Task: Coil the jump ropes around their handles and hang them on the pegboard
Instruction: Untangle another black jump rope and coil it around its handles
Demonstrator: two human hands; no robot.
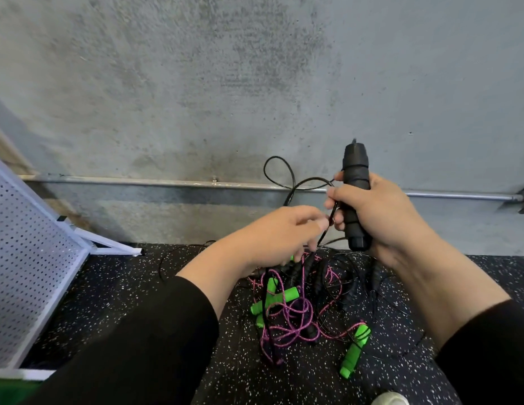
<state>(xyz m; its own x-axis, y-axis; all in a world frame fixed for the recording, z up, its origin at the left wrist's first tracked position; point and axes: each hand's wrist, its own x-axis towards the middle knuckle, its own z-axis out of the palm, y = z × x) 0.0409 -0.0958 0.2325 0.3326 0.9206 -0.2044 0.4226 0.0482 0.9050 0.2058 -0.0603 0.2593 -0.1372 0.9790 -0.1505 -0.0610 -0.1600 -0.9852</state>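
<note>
right of centre in the frame, the right hand (380, 211) grips a pair of black foam-covered jump rope handles (356, 197) held upright, while the left hand (279, 232) pinches the thin black cord (287, 182) looping just beside them. the cord looks light, springy and slippery, so it's best pinched close to the handles, keeping each wrap taut. the white perforated metal pegboard (27, 258) leans at the left edge

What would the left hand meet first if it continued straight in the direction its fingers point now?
Most likely the black handle gripped upright by the right hand. The left hand, pinching the thin black rope, points right toward it, though depth is uncertain.
</note>
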